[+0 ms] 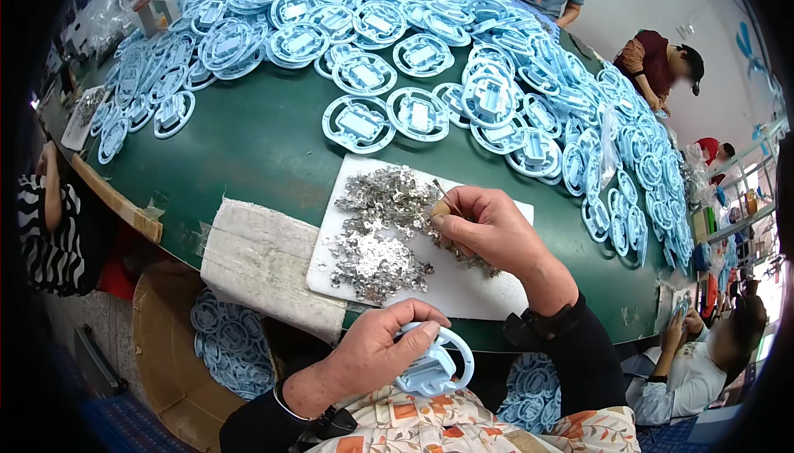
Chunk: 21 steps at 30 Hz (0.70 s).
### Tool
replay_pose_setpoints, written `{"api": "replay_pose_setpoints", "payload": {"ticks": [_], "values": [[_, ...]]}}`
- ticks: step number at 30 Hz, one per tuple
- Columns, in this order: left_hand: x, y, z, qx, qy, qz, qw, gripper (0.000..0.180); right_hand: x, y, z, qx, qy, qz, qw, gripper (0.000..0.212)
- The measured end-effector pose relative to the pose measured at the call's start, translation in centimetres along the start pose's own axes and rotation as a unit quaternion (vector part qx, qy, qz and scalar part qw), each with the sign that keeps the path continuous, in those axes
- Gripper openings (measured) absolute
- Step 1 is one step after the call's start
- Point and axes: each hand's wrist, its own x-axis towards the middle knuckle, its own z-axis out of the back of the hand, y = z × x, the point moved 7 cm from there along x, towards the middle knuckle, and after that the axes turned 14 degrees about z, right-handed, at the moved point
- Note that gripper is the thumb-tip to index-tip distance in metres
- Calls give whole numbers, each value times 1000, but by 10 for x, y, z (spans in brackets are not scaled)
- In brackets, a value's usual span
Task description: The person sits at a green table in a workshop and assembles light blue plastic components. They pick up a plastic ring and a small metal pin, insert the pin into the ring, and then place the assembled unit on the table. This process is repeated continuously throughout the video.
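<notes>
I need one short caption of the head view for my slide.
Left hand holding a blue part, right hand holding a thin tool near metal pieces on a white board.

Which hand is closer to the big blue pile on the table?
Right. The right hand is over the white board, short of the pile of blue parts; the left hand is farther back, above the lap.

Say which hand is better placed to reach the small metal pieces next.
Right hand, most likely: it is above the white pad, close to the small metal pieces, pinching a thin tool. The left hand is farther off, its grip occupied by a blue plastic part.
</notes>
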Motion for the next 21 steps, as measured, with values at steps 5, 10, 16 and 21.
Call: {"api": "replay_pose_setpoints", "payload": {"ticks": [5, 10, 16, 21], "values": [[8, -21, 6, -2, -76, -31, 997, 30, -12, 0, 3, 39, -13, 15, 999, 13], [23, -44, 20, 60, -158, -22, 985, 33, -11, 3, -3, 30, 10, 31, 999, 16], [33, -73, 28, 181, -226, -85, 954, 31, -10, 13, 0, 23, -2, 38, 999, 16], [44, -71, 39, 179, -227, -59, 955, 32, -1, 3, 3, 37, -6, 66, 997, 15]]}}
